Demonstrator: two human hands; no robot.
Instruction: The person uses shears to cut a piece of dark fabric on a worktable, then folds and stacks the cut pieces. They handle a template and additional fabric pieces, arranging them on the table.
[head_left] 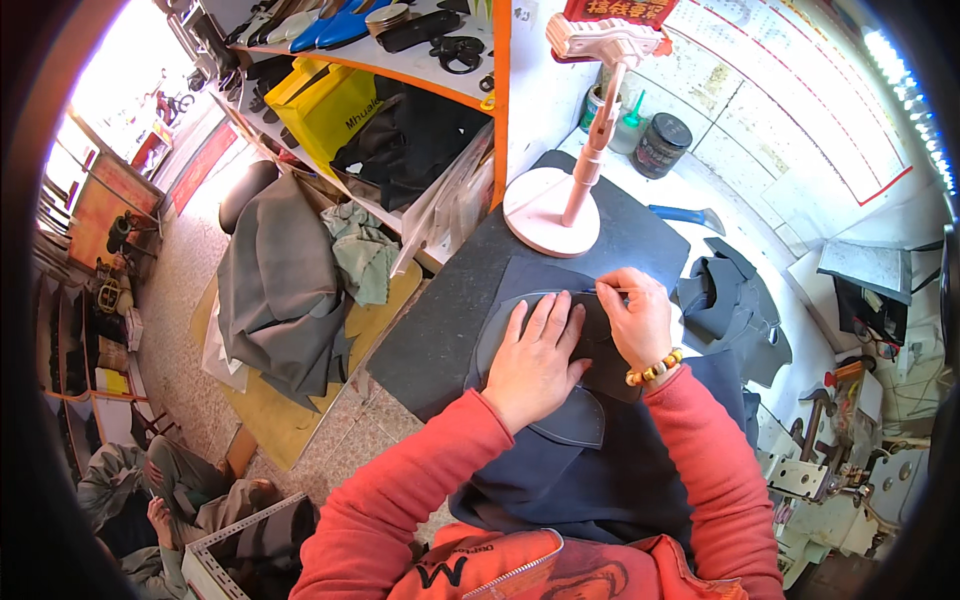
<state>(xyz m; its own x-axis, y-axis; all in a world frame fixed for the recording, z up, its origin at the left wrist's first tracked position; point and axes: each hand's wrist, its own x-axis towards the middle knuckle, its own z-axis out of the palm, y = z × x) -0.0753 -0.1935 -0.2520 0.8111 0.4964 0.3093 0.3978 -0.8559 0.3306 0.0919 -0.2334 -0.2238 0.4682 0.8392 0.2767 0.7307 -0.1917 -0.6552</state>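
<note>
My left hand (540, 350) lies flat with its fingers spread, pressing a dark grey, curved pattern piece (490, 345) down on a sheet of dark navy material (525, 275). Just right of those fingertips, my right hand (638, 312) is closed in a pinch on a thin pen-like tool (597, 291), mostly hidden by the fingers. Its tip is at the pattern's far edge. Another dark pointed piece with a line along its edge (575, 420) shows below my left hand. More dark cloth (560, 490) hangs toward my lap.
A pink phone stand (552, 215) rises from the black work mat (430, 345). Beyond it are a dark jar (662, 145) and a blue-handled knife (685, 214). Cut dark pieces (730, 300) lie to the right, near a metal machine (800, 475). Another person (165, 500) sits lower left.
</note>
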